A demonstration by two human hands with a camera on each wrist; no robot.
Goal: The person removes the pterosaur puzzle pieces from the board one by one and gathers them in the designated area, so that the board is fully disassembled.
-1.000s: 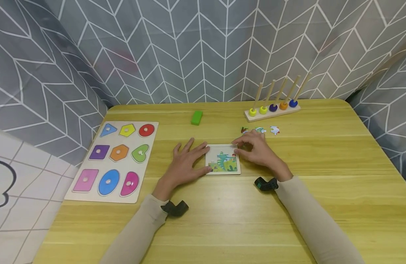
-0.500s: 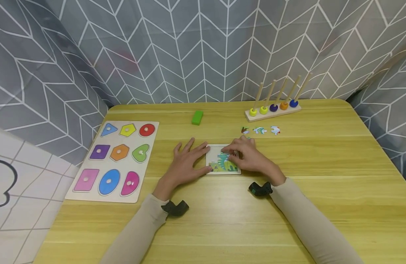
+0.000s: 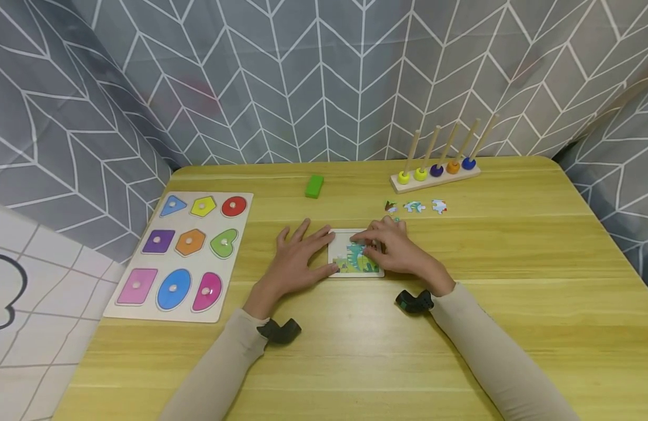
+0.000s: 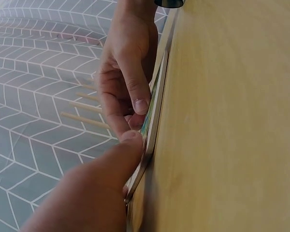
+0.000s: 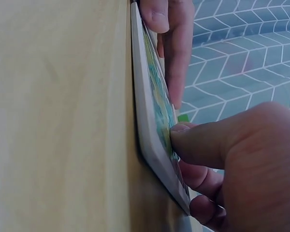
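Observation:
A small framed jigsaw puzzle lies on the table between both hands, its lower part filled with a green dinosaur picture and its upper left pale. My left hand rests at its left edge with fingers spread, the thumb on the lower left corner. Over the puzzle's upper right is my right hand, fingers bent and index fingertip near the dinosaur's head. In the right wrist view its thumb touches the picture, while the frame's edge runs alongside. I cannot tell whether a piece is pinched there.
Several loose jigsaw pieces lie behind the right hand. A peg rack with coloured beads stands at the back right, and a green block at the back. To the left lies a shape board with knobbed pieces. A patterned curtain hangs behind.
My right hand has moved left from the puzzle's upper right corner to over its picture, uncovering loose pieces behind it. It has barely shifted in the last half second. The left hand stays put.

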